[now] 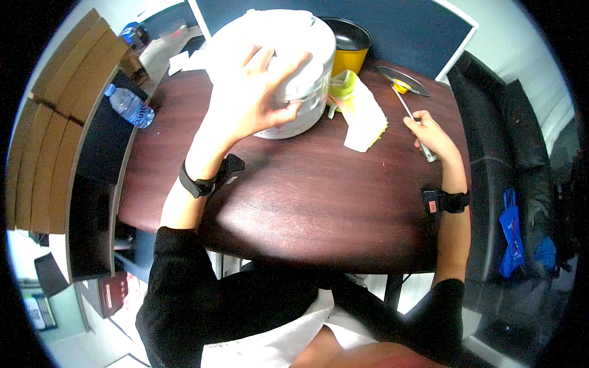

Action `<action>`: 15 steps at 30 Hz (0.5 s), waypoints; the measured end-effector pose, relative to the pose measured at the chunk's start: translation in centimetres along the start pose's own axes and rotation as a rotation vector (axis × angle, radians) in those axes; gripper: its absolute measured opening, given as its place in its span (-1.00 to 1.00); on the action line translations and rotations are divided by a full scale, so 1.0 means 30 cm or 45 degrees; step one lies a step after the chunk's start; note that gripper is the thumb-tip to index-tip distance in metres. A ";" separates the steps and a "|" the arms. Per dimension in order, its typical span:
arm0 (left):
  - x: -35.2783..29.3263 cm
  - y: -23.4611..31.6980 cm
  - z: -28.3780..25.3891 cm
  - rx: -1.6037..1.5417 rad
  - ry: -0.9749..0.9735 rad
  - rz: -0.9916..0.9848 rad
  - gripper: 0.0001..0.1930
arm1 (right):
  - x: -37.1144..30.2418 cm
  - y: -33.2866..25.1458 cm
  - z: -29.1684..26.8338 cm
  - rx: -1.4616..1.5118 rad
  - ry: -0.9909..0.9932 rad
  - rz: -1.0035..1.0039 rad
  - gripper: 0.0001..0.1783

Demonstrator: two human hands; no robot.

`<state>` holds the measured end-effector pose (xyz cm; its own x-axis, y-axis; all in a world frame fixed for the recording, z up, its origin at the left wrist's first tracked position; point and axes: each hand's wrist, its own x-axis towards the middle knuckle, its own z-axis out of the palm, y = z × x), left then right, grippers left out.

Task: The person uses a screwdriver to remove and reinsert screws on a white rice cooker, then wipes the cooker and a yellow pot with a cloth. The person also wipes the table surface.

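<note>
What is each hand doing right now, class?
Left hand: open, fingers spread on the white rice cooker.
Right hand: closed on a thin metal tool.

Tool's (412, 118) handle hidden in right hand (432, 136)

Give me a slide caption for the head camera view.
Left hand on a white rice cooker, right hand gripping a metal utensil over a dark table.

One white rice cooker (288, 61), one water bottle (129, 106), one yellow pot (348, 46), two hands (257, 92)
</note>
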<state>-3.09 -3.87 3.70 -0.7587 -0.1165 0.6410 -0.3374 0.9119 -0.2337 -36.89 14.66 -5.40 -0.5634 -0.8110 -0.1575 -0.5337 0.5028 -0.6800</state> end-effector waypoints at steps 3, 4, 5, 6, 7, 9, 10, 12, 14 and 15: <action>0.004 0.003 -0.015 0.044 -0.049 0.009 -0.24 | 0.095 0.098 -0.019 -0.447 -0.029 0.043 -0.42; 0.006 -0.001 -0.013 0.031 -0.055 0.006 -0.24 | 0.109 0.132 -0.021 -0.460 -0.045 0.011 -0.44; 0.006 0.000 -0.010 0.020 -0.057 -0.003 -0.23 | 0.119 0.146 -0.023 -0.478 -0.060 -0.026 -0.46; 0.008 0.008 -0.015 -0.001 -0.035 -0.014 -0.23 | 0.126 0.160 -0.022 -0.495 -0.074 -0.062 -0.47; 0.007 0.011 -0.011 0.010 -0.039 -0.013 -0.23 | 0.132 0.172 -0.021 -0.455 -0.095 -0.042 -0.49; 0.003 0.006 -0.010 0.042 -0.055 -0.007 -0.24 | 0.137 0.171 -0.013 -0.366 -0.143 -0.009 -0.54; 0.005 0.013 -0.012 0.037 -0.034 0.000 -0.24 | 0.140 0.175 -0.010 -0.311 -0.192 -0.005 -0.58; 0.000 0.020 -0.014 0.061 -0.052 -0.023 -0.24 | 0.145 0.190 -0.023 -0.207 -0.278 0.003 -0.63; -0.002 0.025 -0.019 0.078 -0.047 -0.022 -0.25 | 0.162 0.225 -0.035 -0.115 -0.340 -0.038 -0.59; -0.001 0.027 -0.023 0.084 -0.033 -0.011 -0.25 | 0.172 0.249 -0.043 -0.071 -0.363 -0.051 -0.58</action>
<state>-2.97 -2.86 4.00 -0.7694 -0.1351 0.6243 -0.3795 0.8828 -0.2767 -44.59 14.60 -10.36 -0.3455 -0.8779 -0.3315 -0.5905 0.4779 -0.6503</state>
